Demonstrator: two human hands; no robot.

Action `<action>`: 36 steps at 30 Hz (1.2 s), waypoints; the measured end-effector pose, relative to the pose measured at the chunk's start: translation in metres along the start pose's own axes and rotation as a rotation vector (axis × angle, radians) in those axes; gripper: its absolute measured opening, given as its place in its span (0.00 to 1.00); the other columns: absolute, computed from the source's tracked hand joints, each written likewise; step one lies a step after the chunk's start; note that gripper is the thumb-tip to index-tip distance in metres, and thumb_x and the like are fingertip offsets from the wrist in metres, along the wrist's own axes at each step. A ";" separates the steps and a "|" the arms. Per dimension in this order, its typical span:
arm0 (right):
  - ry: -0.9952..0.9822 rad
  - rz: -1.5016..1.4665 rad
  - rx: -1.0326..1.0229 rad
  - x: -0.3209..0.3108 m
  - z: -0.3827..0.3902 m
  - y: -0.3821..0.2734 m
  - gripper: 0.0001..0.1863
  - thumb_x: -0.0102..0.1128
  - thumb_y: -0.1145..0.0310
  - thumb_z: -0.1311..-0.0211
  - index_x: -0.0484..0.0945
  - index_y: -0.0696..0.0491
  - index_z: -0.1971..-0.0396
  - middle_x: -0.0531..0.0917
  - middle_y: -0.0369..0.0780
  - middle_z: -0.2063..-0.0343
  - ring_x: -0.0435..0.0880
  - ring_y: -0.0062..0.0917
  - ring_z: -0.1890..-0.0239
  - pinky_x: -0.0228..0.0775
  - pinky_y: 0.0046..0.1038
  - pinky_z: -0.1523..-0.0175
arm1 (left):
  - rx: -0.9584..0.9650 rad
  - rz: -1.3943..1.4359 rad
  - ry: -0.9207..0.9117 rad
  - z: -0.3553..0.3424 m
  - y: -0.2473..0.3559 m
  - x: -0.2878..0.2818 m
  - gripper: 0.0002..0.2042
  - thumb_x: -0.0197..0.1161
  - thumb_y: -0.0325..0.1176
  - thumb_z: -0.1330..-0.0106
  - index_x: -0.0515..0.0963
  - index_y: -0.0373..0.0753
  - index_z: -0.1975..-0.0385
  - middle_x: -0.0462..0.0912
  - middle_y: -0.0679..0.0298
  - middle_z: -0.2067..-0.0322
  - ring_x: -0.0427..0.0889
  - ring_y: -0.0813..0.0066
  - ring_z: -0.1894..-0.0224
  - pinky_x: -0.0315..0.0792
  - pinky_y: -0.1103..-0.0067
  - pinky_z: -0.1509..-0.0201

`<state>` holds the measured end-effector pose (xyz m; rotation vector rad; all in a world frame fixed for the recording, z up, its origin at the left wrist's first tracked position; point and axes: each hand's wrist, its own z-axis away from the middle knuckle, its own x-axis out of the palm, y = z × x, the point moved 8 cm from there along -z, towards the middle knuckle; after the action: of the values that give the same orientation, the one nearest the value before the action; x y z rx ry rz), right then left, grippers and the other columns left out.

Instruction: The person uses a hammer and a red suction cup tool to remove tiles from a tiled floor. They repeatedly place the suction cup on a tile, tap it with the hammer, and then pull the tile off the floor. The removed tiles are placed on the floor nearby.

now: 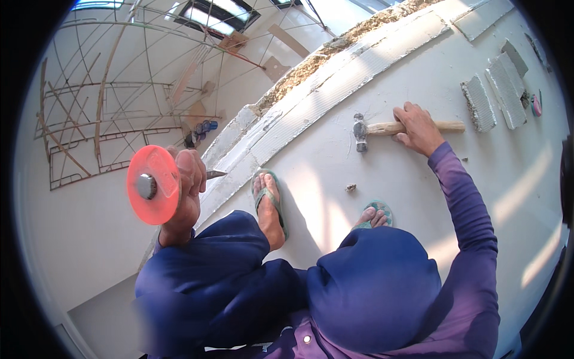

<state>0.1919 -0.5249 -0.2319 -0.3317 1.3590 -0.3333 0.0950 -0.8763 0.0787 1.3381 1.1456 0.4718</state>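
Observation:
My left hand [186,197] is closed around a chisel with a round orange-red hand guard [154,164]. Its struck metal end faces up, and its pointed blade [216,174] shows past my fingers, near the edge strip of the floor. To the right, my right hand [420,128] grips the wooden handle of a hammer [360,131]. The hammer lies low over the pale floor, its metal head toward the left. Whether it rests fully on the floor I cannot tell.
A ridged strip [341,96] runs along the broken, rubble-lined edge [311,66]. Beyond it, scaffolding [101,119] stands at a lower level. Loose ridged slabs [478,103] lie at the right, near a small pink item [536,106]. A rubble crumb [351,187] lies near my sandalled feet.

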 end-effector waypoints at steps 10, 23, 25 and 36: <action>-0.527 -0.752 0.502 0.019 0.075 -0.033 0.16 0.65 0.62 0.30 0.71 0.58 0.58 0.78 0.40 0.80 0.78 0.27 0.82 0.75 0.31 0.75 | -0.093 0.200 -0.115 -0.016 -0.095 -0.031 0.11 0.56 0.32 0.20 0.68 0.41 0.68 0.65 0.73 0.77 0.62 0.84 0.77 0.63 0.81 0.70; -0.079 -0.567 0.686 0.032 0.083 -0.142 0.20 0.65 0.59 0.31 0.74 0.63 0.56 0.82 0.52 0.74 0.83 0.42 0.71 0.76 0.43 0.59 | 0.007 0.348 -0.090 -0.155 -0.323 -0.035 0.05 0.58 0.30 0.22 0.73 0.40 0.62 0.70 0.73 0.75 0.66 0.85 0.76 0.65 0.80 0.69; -0.078 -0.506 0.654 0.029 0.067 -0.168 0.19 0.64 0.59 0.31 0.75 0.62 0.57 0.82 0.53 0.74 0.83 0.45 0.72 0.76 0.43 0.61 | -0.089 0.397 -0.075 -0.153 -0.355 -0.029 0.06 0.60 0.30 0.22 0.73 0.41 0.63 0.69 0.74 0.76 0.66 0.85 0.76 0.65 0.80 0.70; -0.038 -0.428 0.512 -0.048 0.025 -0.274 0.14 0.67 0.68 0.34 0.72 0.58 0.59 0.78 0.53 0.78 0.81 0.56 0.73 0.73 0.42 0.67 | -0.360 0.692 -0.171 -0.185 -0.367 -0.005 0.08 0.64 0.34 0.25 0.74 0.45 0.67 0.63 0.77 0.83 0.60 0.87 0.83 0.53 0.81 0.80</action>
<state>0.1966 -0.7523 -0.0695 -0.1942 1.1097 -1.0047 -0.1830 -0.8758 -0.2237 1.3961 0.4003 0.9888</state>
